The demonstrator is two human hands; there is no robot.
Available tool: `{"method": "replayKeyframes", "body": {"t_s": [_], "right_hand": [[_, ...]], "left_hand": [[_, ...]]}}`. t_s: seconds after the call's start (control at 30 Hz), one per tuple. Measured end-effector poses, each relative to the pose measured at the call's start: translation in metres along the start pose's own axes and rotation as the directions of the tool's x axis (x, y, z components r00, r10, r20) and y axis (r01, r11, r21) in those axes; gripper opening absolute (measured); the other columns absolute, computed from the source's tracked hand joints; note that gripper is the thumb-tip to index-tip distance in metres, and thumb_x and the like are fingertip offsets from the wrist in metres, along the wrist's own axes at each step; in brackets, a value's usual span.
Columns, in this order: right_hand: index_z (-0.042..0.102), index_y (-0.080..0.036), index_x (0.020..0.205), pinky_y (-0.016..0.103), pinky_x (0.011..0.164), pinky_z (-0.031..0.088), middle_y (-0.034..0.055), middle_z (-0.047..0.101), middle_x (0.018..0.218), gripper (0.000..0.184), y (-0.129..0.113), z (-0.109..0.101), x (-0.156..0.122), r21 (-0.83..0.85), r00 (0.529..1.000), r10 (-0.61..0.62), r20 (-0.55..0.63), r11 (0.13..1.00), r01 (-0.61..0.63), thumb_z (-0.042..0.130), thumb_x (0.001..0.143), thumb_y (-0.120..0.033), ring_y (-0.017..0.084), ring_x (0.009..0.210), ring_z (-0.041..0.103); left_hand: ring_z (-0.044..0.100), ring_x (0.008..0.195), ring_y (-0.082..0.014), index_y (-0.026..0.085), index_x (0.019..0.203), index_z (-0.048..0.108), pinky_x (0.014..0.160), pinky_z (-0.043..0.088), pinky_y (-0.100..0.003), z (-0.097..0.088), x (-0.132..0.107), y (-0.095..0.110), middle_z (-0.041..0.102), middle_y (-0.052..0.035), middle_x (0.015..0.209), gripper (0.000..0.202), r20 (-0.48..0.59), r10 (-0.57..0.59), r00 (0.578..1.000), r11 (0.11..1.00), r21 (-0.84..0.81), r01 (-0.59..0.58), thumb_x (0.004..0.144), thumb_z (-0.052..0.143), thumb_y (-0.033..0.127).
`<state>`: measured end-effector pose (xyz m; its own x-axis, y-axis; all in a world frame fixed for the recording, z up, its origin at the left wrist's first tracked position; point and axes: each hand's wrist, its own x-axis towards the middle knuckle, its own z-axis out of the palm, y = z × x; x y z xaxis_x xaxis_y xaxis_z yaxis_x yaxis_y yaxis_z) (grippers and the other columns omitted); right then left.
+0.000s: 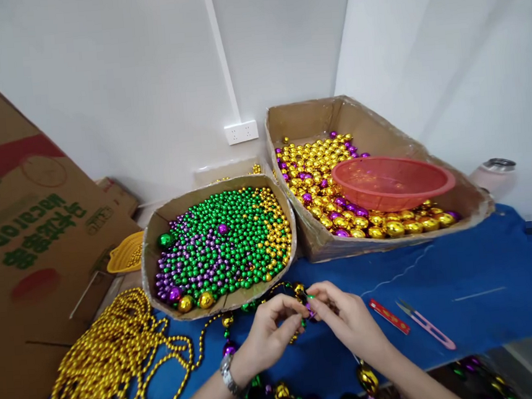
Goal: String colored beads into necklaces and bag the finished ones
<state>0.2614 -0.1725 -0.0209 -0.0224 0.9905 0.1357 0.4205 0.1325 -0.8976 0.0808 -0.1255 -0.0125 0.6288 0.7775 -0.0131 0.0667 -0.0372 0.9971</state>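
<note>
Near the front of the blue-covered table, my left hand [274,330], with a watch on its wrist, has thumb and fingers curled together at a bead strand [283,393]. My right hand [346,318] pinches a small green bead [310,297] just beside it. A purple bead [310,310] shows between the fingertips of both hands. The strand carries gold, green and purple beads of mixed sizes and loops below my wrists. A bit of thread runs under my right wrist to a gold bead [368,378]. Fingers partly hide the beads they hold.
A box [224,305] of small beads stands behind my hands. Right of it is a larger box [326,250] of gold and purple beads with a red basket [392,182]. Gold bead chain [107,356] piles at left; thread snips [426,325] and a red packet [389,316] lie right.
</note>
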Motion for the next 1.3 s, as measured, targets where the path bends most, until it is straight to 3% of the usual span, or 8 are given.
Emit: {"method": "replayKeyframes", "body": {"t_s": [0.2, 0.43, 0.6, 0.73, 0.9, 1.03, 1.13, 1.3], "right_hand": [[0.062, -0.023, 0.093, 0.028, 0.063, 0.043, 0.0055, 0.062, 0.078, 0.032, 0.0, -0.007, -0.003, -0.461, 0.966, -0.228, 0.121, 0.849, 0.258, 0.031, 0.097, -0.028, 0.018, 0.07, 0.059], [0.053, -0.022, 0.082, 0.024, 0.062, 0.042, 0.0017, 0.062, 0.076, 0.027, -0.017, -0.011, -0.003, -0.23, 0.987, -0.105, 0.124, 0.964, 0.132, 0.033, 0.098, -0.029, 0.015, 0.072, 0.059], [0.053, -0.022, 0.085, 0.025, 0.065, 0.043, 0.0026, 0.061, 0.081, 0.023, -0.016, -0.007, 0.001, -0.263, 0.979, -0.175, 0.105, 0.945, 0.197, 0.034, 0.097, -0.026, 0.016, 0.076, 0.059], [0.056, -0.022, 0.083, 0.028, 0.066, 0.042, 0.0027, 0.059, 0.078, 0.027, -0.007, -0.02, 0.0, -0.346, 0.972, -0.206, 0.117, 0.909, 0.234, 0.034, 0.097, -0.029, 0.017, 0.072, 0.056], [0.056, -0.021, 0.085, 0.027, 0.062, 0.043, 0.0032, 0.058, 0.08, 0.028, 0.005, -0.03, -0.009, 0.13, 0.996, 0.083, 0.019, 0.988, -0.084, 0.039, 0.096, -0.041, 0.016, 0.072, 0.056], [0.057, -0.023, 0.087, 0.03, 0.065, 0.047, 0.0084, 0.061, 0.107, 0.023, 0.01, -0.005, -0.015, 0.801, 0.967, 0.249, -0.046, 0.588, -0.113, 0.053, 0.089, -0.045, 0.022, 0.098, 0.057], [0.055, -0.023, 0.077, 0.029, 0.065, 0.047, 0.0038, 0.06, 0.084, 0.021, 0.008, 0.009, -0.014, 0.953, 0.968, 0.248, -0.04, 0.3, -0.037, 0.063, 0.082, -0.042, 0.021, 0.093, 0.057], [0.052, -0.022, 0.077, 0.023, 0.058, 0.041, -0.0033, 0.039, 0.068, 0.019, -0.001, 0.003, -0.012, 0.97, 0.974, 0.225, -0.037, 0.243, -0.02, 0.058, 0.088, -0.036, 0.012, 0.07, 0.048]], "left_hand": [[0.057, 0.084, -0.0161, 0.017, 0.079, 0.065, 0.075, 0.045, -0.026, 0.001, -0.001, 0.003, 0.059, -0.0076, 0.092, 0.024, -0.005, 0.267, 0.964, 0.907, 0.34, -0.25, 0.088, 0.044, 0.011], [0.053, 0.087, -0.0164, 0.019, 0.11, 0.059, 0.076, 0.045, -0.028, 0.007, -0.004, 0.007, 0.053, -0.0074, 0.096, 0.027, 0.021, 0.322, 0.947, 0.847, 0.44, -0.298, 0.088, 0.045, 0.012], [0.054, 0.084, -0.0161, 0.016, 0.091, 0.063, 0.076, 0.043, -0.027, 0.007, 0.001, 0.005, 0.055, -0.0067, 0.091, 0.011, 0.018, 0.285, 0.958, 0.868, 0.419, -0.266, 0.087, 0.054, 0.02], [0.054, 0.075, -0.014, 0.015, 0.072, 0.062, 0.07, 0.043, -0.026, -0.002, 0.005, -0.002, 0.057, -0.0045, 0.082, 0.018, -0.067, 0.113, 0.991, 0.993, -0.022, -0.115, 0.086, 0.057, 0.025], [0.056, 0.103, -0.0227, 0.014, 0.067, 0.06, 0.087, 0.044, -0.035, -0.012, 0.004, -0.013, 0.062, -0.0102, 0.106, 0.018, -0.103, -0.077, 0.992, 0.742, -0.67, -0.012, 0.082, 0.062, 0.023], [0.054, 0.113, -0.027, 0.014, 0.067, 0.058, 0.099, 0.037, -0.044, -0.006, 0.007, -0.014, 0.066, -0.0128, 0.108, 0.018, -0.077, -0.087, 0.993, 0.574, -0.819, -0.013, 0.081, 0.064, 0.024], [0.059, 0.105, -0.0257, 0.014, 0.067, 0.058, 0.1, 0.037, -0.043, 0.001, 0.013, -0.008, 0.069, -0.0088, 0.088, 0.019, -0.108, -0.044, 0.993, 0.571, -0.818, -0.064, 0.08, 0.066, 0.025], [0.057, 0.063, -0.0124, 0.015, 0.07, 0.055, 0.082, 0.048, -0.039, 0.004, 0.023, 0.004, 0.055, 0.0016, 0.064, 0.019, -0.156, -0.012, 0.988, 0.592, -0.797, -0.119, 0.084, 0.062, 0.026]]}}
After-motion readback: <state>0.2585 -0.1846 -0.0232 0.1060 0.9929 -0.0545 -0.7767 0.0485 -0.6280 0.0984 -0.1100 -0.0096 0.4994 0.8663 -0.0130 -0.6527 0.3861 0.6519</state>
